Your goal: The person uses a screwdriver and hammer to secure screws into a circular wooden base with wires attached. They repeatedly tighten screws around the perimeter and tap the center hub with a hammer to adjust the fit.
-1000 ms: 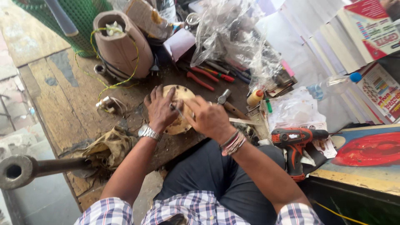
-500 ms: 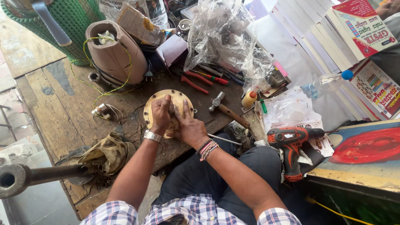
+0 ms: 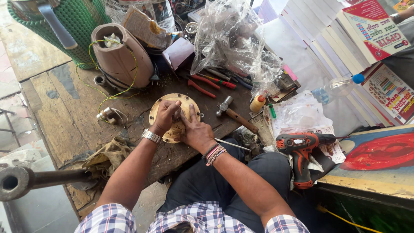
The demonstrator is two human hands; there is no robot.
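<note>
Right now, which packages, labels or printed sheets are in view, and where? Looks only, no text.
Red and white book cover: top right, on stacked white books.
Colourful printed sheet: right edge, rectangular, red, white and yellow.
Newspaper: top centre, crumpled, grey print.
Small squeeze bottle: right of the hammer, yellow with red cap.

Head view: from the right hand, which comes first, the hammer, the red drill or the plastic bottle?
Measured from the right hand, which rests on the round brass plate:
1. Hammer, just right of it on the bench.
2. Red drill, farther right, at the bench edge.
3. Plastic bottle, farthest, up right among the papers.
</note>
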